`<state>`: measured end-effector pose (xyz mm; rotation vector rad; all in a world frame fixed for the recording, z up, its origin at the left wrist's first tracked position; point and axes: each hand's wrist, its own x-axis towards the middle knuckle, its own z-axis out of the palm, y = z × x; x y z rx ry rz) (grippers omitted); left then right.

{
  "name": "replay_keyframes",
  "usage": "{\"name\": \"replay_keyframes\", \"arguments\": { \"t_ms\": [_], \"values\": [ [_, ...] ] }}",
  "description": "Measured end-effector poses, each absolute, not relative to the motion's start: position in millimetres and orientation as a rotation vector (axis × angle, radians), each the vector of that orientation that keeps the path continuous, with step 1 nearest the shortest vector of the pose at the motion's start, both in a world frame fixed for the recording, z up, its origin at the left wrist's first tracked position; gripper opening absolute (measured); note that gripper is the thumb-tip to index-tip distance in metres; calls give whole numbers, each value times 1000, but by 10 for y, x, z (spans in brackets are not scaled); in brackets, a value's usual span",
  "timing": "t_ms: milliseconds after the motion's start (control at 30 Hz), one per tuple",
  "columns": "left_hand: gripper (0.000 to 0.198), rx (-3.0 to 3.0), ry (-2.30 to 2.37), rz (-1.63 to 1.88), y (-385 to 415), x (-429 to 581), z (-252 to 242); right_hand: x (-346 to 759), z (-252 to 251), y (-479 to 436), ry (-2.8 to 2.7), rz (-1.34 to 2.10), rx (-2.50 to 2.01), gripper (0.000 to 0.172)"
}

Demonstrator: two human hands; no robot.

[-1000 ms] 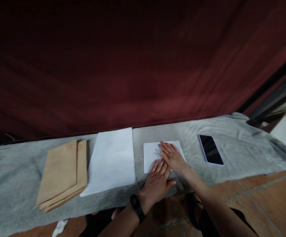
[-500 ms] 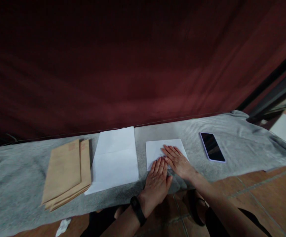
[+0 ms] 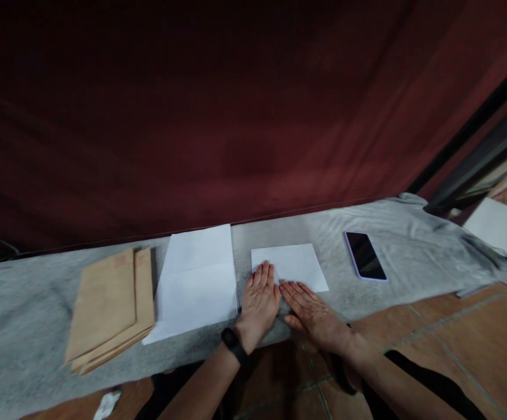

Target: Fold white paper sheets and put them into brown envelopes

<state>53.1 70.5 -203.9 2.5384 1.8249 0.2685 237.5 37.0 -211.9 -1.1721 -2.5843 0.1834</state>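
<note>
A folded sheet of white paper (image 3: pixel 299 262) lies flat on the grey cloth, with both hands on its near part. My left hand (image 3: pixel 257 297) presses down on the paper's left side, fingers stretched out and pointing away from me; a black band circles that wrist. Close beside it, my right hand (image 3: pixel 310 309) lies flat with its fingertips on the paper's near edge. The fingers of both hands are straight and grip nothing. To the left is a stack of larger white sheets (image 3: pixel 198 286) with a crease across the top one.
Several brown envelopes (image 3: pixel 102 303) are piled at the left. A phone with a purple case (image 3: pixel 366 256) rests on the right of the grey cloth (image 3: pixel 415 251). A dark red curtain (image 3: pixel 244 128) hangs behind. Below is a tiled floor (image 3: pixel 463 332) with a crumpled white scrap (image 3: pixel 107 405).
My left hand has slid forward onto the paper's left side. My right hand has drawn back from the paper's middle to its near edge. The view has shifted slightly right.
</note>
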Motion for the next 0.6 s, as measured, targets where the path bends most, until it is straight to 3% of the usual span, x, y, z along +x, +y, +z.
{"name": "replay_keyframes", "arguments": {
  "t_ms": [200, 333, 600],
  "values": [
    [52, 2577, 1787, 323, 828, 659, -1967, 2475, -2081, 527, -2504, 365, -1261, 46],
    [51, 2657, 1597, 341, 876, 796, -2039, 2587, -2143, 651, -2416, 199, -1473, 48],
    [54, 2596, 1817, 341, 864, 955, -2152, 2723, -2084, 764, -2221, 88, -1818, 50]
  ]
}}
